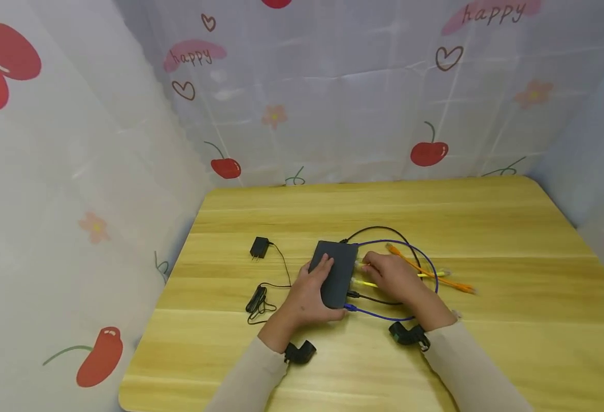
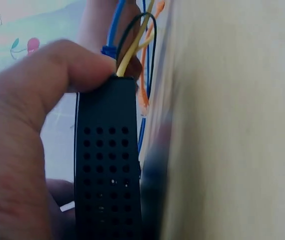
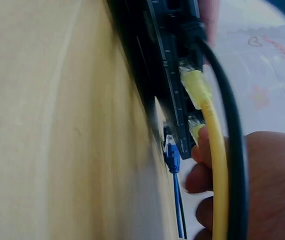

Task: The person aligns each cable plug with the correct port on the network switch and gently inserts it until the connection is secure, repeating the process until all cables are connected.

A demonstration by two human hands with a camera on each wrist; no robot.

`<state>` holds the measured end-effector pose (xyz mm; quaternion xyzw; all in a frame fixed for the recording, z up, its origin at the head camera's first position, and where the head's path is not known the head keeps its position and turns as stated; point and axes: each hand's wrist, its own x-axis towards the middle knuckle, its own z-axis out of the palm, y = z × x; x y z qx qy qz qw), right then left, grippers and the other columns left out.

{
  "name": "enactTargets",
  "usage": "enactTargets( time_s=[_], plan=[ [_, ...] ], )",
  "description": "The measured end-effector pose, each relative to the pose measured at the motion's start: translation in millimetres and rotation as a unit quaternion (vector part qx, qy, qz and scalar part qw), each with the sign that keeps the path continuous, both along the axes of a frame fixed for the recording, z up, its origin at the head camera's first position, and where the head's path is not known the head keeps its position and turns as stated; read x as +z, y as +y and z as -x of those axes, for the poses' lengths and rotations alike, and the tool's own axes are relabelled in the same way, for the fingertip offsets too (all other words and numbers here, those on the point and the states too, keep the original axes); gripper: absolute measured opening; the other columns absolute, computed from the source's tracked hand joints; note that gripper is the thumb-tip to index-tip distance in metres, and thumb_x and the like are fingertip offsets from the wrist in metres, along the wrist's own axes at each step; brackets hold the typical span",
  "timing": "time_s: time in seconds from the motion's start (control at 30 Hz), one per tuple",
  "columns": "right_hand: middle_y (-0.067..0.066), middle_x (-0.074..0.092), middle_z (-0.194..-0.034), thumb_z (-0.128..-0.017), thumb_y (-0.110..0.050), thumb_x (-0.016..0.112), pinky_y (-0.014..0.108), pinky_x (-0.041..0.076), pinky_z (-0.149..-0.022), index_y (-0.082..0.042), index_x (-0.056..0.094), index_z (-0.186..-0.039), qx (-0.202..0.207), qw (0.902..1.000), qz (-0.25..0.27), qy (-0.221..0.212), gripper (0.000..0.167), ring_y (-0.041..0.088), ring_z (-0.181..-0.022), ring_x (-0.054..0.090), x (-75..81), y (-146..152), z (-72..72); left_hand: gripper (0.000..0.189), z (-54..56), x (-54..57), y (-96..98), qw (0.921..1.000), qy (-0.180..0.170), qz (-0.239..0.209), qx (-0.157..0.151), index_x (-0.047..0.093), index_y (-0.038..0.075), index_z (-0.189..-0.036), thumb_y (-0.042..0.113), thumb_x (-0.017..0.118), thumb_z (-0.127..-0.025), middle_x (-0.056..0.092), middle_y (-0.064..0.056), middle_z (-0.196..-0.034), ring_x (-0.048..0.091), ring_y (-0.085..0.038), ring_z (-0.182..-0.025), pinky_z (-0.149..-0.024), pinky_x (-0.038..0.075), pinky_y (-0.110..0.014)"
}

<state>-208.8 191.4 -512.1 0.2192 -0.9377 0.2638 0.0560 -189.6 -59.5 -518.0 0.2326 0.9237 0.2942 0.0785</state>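
A black network switch [image 1: 339, 273] is held by my left hand [image 1: 304, 300], thumb at its near edge and fingers over its top. The left wrist view shows the vented side of the switch [image 2: 106, 112] tilted off the table. At the port side, my right hand [image 1: 395, 278] pinches a yellow network plug [image 3: 196, 129] at the far-end port. Beside it a second yellow plug [image 3: 196, 87] sits in a port, its cable running toward the camera. A black cable [image 3: 227, 105] enters another port. A blue cable [image 1: 379, 315] joins the switch's near end.
An orange network cable [image 1: 453, 284] lies on the wooden table [image 1: 513, 240] to the right. A black power adapter [image 1: 259, 247] and a bundled black cord [image 1: 256, 299] lie left of the switch. Curtains [image 1: 332, 103] printed with cherries stand behind and beside the table.
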Motion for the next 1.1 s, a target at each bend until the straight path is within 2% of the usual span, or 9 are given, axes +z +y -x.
enactTargets(
  time_s=[0.13,0.27,0.33,0.5,0.67,0.93,1.1],
  plan=[
    [-0.008,0.068,-0.083,-0.098,-0.025,0.066,0.040,0.051,-0.073,-0.016,0.073,-0.099,-0.022,0.9997,0.009,-0.008,0.012,0.008,-0.069,0.058,3.0,3,2.2,0.117,-0.7,0.2,1.9,1.0000,0.006,0.007,0.003,0.020,0.023,-0.161,0.063,0.078,-0.068,0.014,0.005,-0.167,0.014,-0.039,-0.151,-0.107,0.036,-0.061],
    [0.002,0.072,-0.092,-0.096,-0.022,0.067,0.041,0.052,-0.072,-0.011,0.076,-0.098,-0.062,0.9977,0.010,0.026,0.014,0.018,-0.078,0.065,3.2,10,3.1,0.118,-3.4,-2.2,1.2,0.9999,0.003,0.009,0.011,0.021,0.023,-0.161,0.062,0.079,-0.067,0.013,0.005,-0.167,0.012,-0.038,-0.151,-0.107,0.036,-0.061],
    [0.007,0.072,-0.095,-0.094,-0.019,0.070,0.044,0.053,-0.074,-0.007,0.076,-0.100,-0.085,0.9952,0.009,0.046,0.014,0.025,-0.083,0.066,3.9,16,3.6,0.117,-3.5,-2.4,0.9,0.9999,0.006,0.007,0.011,0.021,0.023,-0.161,0.062,0.080,-0.067,0.013,0.005,-0.167,0.012,-0.039,-0.151,-0.107,0.036,-0.061],
    [0.016,0.068,-0.103,-0.088,-0.012,0.075,0.052,0.050,-0.081,0.001,0.073,-0.106,-0.131,0.9897,0.008,0.058,0.023,0.038,-0.094,0.061,0.6,33,8.9,0.115,-1.1,-2.1,0.8,0.9996,0.021,0.017,0.000,0.022,0.023,-0.161,0.064,0.078,-0.069,0.014,0.003,-0.167,0.013,-0.039,-0.151,-0.107,0.036,-0.060],
    [0.020,0.066,-0.100,-0.087,-0.008,0.074,0.054,0.049,-0.080,0.004,0.071,-0.106,-0.143,0.9891,-0.002,0.037,0.023,0.039,-0.089,0.061,-3.9,42,14.5,0.114,-0.2,-1.1,1.2,0.9997,0.021,0.015,-0.004,0.024,0.023,-0.160,0.064,0.077,-0.069,0.014,0.002,-0.167,0.012,-0.038,-0.151,-0.107,0.037,-0.060],
    [0.025,0.068,-0.102,-0.093,-0.012,0.069,0.056,0.050,-0.080,0.007,0.067,-0.117,-0.169,0.9849,-0.011,-0.035,0.031,0.041,-0.092,0.065,-3.1,43,16.5,0.114,0.0,-2.8,1.7,0.9995,0.025,0.018,-0.002,0.024,0.024,-0.160,0.064,0.077,-0.068,0.014,0.003,-0.167,0.012,-0.037,-0.152,-0.106,0.038,-0.060],
    [0.022,0.070,-0.095,-0.097,-0.014,0.065,0.052,0.051,-0.073,0.006,0.068,-0.112,-0.172,0.9838,-0.011,-0.051,0.026,0.036,-0.083,0.065,-3.7,43,17.4,0.113,0.3,-4.5,1.1,0.9995,0.025,0.019,-0.001,0.023,0.025,-0.160,0.065,0.077,-0.068,0.014,0.003,-0.167,0.011,-0.036,-0.152,-0.106,0.038,-0.060]
  ],
)
